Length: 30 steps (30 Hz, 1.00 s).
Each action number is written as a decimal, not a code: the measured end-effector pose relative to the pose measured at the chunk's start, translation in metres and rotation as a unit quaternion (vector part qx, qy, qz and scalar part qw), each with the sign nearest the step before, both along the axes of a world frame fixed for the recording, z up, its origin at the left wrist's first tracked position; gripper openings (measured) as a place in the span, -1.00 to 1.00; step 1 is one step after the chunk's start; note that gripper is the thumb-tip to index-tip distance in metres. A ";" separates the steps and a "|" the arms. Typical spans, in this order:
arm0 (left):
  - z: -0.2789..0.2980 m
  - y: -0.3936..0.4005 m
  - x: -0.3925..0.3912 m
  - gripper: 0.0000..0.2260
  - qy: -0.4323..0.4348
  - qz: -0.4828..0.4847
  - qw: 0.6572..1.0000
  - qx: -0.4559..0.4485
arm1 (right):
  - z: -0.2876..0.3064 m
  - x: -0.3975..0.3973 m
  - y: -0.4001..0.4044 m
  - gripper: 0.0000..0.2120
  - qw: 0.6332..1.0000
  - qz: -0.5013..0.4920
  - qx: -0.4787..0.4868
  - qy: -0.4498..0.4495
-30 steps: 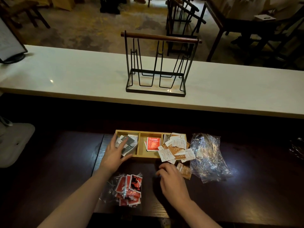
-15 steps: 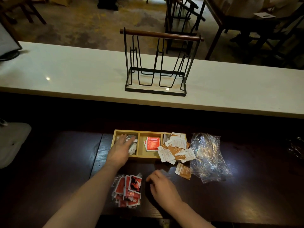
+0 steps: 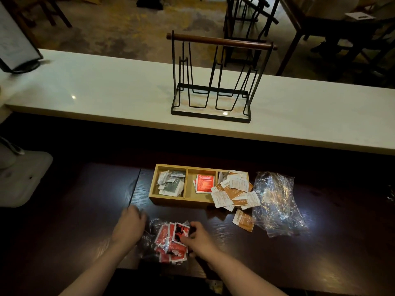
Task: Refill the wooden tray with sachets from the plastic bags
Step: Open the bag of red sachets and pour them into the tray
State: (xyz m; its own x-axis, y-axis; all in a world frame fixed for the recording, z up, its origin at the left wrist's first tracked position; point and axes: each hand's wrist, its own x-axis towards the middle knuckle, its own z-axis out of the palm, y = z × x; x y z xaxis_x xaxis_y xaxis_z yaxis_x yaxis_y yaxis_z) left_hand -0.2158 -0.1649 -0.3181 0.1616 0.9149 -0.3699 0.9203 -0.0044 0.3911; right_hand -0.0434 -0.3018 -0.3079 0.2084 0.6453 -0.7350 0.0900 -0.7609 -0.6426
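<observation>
The wooden tray [image 3: 171, 201] has three compartments on the dark table. Grey-white sachets [image 3: 171, 183] fill the left one, red sachets [image 3: 204, 183] lie in the middle, and orange-and-white sachets [image 3: 235, 189] spill over the right one. A clear plastic bag of red sachets [image 3: 171, 242] lies in front of the tray, between my hands. My right hand [image 3: 201, 240] pinches the bag's right edge. My left hand [image 3: 129, 226], blurred, rests with curled fingers against its left edge; its grip is hidden.
A crumpled clear bag [image 3: 277, 201] lies right of the tray, with a loose orange sachet [image 3: 243, 220] beside it. A black wire rack [image 3: 213, 82] stands on the white counter [image 3: 106, 92] behind. A white object [image 3: 19, 178] sits at the left.
My left hand left the tray's left compartment and came down to the bag of red sachets. My right hand slid left onto the bag's right edge.
</observation>
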 end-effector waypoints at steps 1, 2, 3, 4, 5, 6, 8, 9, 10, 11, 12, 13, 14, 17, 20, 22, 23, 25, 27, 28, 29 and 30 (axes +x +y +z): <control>-0.003 -0.005 -0.007 -0.73 -0.015 0.012 0.999 -0.046 | 0.000 -0.001 0.001 -0.51 1.000 -0.006 0.001 0.009; -0.003 -0.010 -0.011 -0.70 -0.056 0.036 0.994 -0.085 | 0.000 -0.002 0.002 -0.50 1.000 -0.013 0.001 0.014; -0.001 -0.015 -0.013 -0.70 -0.119 0.073 0.982 -0.123 | -0.001 -0.003 0.003 -0.49 1.000 -0.017 0.003 0.013; 0.003 -0.020 -0.013 -0.74 -0.184 0.115 0.964 -0.156 | -0.003 -0.004 0.004 -0.47 1.000 -0.020 0.005 0.007; 0.009 -0.023 -0.012 -0.78 -0.232 0.152 0.945 -0.175 | -0.004 -0.005 0.005 -0.47 1.000 -0.024 0.006 0.002; 0.017 -0.026 -0.010 -0.81 -0.271 0.183 0.927 -0.187 | -0.006 -0.005 0.005 -0.48 0.999 -0.031 0.009 0.000; 0.036 -0.029 -0.003 -0.80 -0.351 0.221 0.881 -0.228 | -0.007 -0.006 0.006 -0.54 0.999 -0.042 0.013 -0.002; 0.047 -0.030 0.002 -0.80 -0.390 0.219 0.857 -0.257 | -0.007 -0.006 0.006 -0.58 0.999 -0.035 0.020 -0.024; 0.058 -0.031 0.007 -0.81 -0.422 0.210 0.834 -0.286 | -0.005 -0.006 0.007 -0.62 0.997 -0.016 0.034 -0.069; 0.068 -0.033 0.012 -0.83 -0.440 0.197 0.819 -0.311 | -0.002 -0.006 0.009 -0.68 0.991 0.002 0.057 -0.124; 0.076 -0.034 0.018 -0.83 -0.448 0.180 0.810 -0.333 | 0.004 -0.006 0.011 -0.74 0.981 0.007 0.092 -0.173; 0.082 -0.037 0.023 -0.83 -0.449 0.161 0.807 -0.348 | 0.013 -0.008 0.012 -0.81 0.969 0.000 0.138 -0.203; 0.087 -0.041 0.028 -0.83 -0.452 0.144 0.805 -0.356 | 0.023 -0.009 0.014 -0.87 0.959 -0.012 0.187 -0.213; 0.089 -0.053 0.042 -0.85 -0.466 0.133 0.810 -0.331 | 0.053 -0.012 0.011 -0.86 0.940 0.002 0.282 -0.194; 0.088 -0.059 0.052 -0.86 -0.468 0.154 0.821 -0.290 | 0.066 -0.012 -0.002 -0.60 0.933 0.080 0.283 -0.206; 0.087 -0.059 0.056 -0.84 -0.456 0.146 0.836 -0.268 | 0.069 -0.014 -0.011 -0.44 0.914 0.112 0.285 -0.266; 0.086 -0.059 0.058 -0.83 -0.448 0.135 0.847 -0.253 | 0.069 -0.015 -0.014 -0.39 0.906 0.109 0.290 -0.288; 0.084 -0.062 0.063 -0.83 -0.435 0.117 0.865 -0.222 | 0.071 -0.019 -0.015 -0.34 0.900 0.086 0.292 -0.313; 0.081 -0.065 0.066 -0.83 -0.427 0.109 0.875 -0.201 | 0.071 -0.021 -0.012 -0.39 0.902 0.065 0.288 -0.315; 0.081 -0.067 0.068 -0.82 -0.428 0.111 0.874 -0.201 | 0.073 -0.021 -0.011 -0.44 0.905 0.057 0.284 -0.311; 0.080 -0.069 0.069 -0.80 -0.433 0.114 0.870 -0.208 | 0.074 -0.020 -0.009 -0.51 0.909 0.050 0.278 -0.306; 0.079 -0.072 0.069 -0.79 -0.441 0.116 0.863 -0.219 | 0.076 -0.018 -0.008 -0.58 0.915 0.040 0.271 -0.296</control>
State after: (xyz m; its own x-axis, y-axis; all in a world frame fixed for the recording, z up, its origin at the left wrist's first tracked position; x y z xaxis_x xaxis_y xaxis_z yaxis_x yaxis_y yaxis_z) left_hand -0.1468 -0.2366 -0.2390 0.3887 0.7646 -0.5141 0.2197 0.4650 0.8576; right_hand -0.0610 -0.3097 -0.2323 0.4025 0.9123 -0.0762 0.5856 -0.3206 -0.7445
